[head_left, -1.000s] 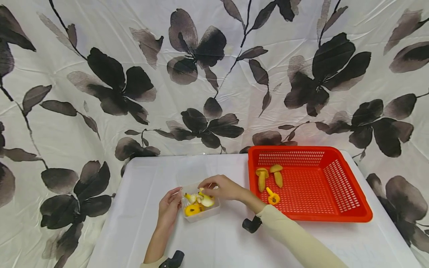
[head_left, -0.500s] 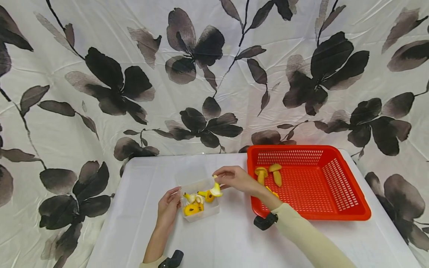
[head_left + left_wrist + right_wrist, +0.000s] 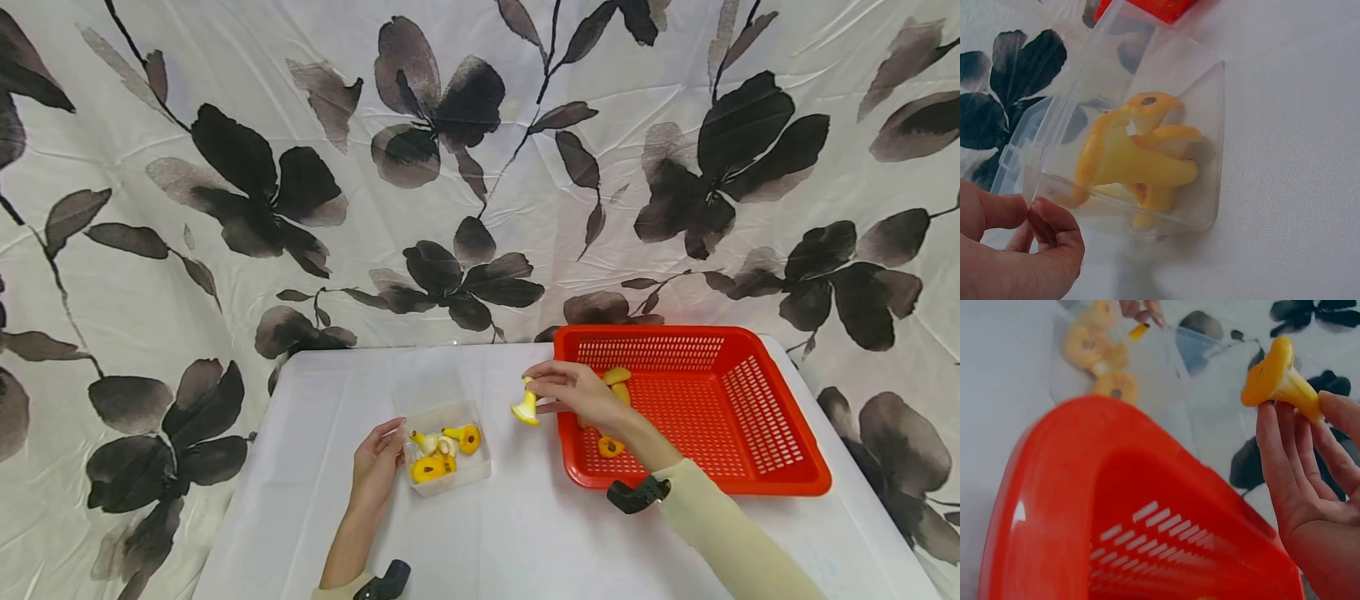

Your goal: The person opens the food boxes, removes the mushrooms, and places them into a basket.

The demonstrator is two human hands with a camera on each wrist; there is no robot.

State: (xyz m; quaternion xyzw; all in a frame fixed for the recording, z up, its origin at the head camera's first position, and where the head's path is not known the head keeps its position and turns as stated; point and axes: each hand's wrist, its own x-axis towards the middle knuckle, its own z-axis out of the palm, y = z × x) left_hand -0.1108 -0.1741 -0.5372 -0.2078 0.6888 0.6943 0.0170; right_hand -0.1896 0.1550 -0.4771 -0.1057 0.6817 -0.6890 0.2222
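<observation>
Head view: one yellow mushroom (image 3: 527,408), pinched by the stem in your right hand (image 3: 576,392) and carried above the worktop (image 3: 480,542), between the clear box (image 3: 453,485) and the red basket (image 3: 697,485), just beside the basket's near-side rim corner on your left; cap down, stem up into your fingers, long axis close to upright with a slight lean. One left hand (image 3: 381,454), at the box's left side; further yellow mushrooms (image 3: 429,470) lie inside that box, and more mushrooms (image 3: 611,447) lie in the basket, partly behind your right arm. Left wrist view: your left thumb and fingers pinch the box wall at its edge; contents lie at mixed angles. Right wrist view: your thumb and fingertips grip the stem's end, the flared cap facing away from the palm, a forefinger seemingly near its underside. Handling, by judgement: a light piece, probably moulded, fairly stiff, perhaps smooth enough to twist under a loose pinch; best taken mid-stem, sparing the thin cap rim.
</observation>
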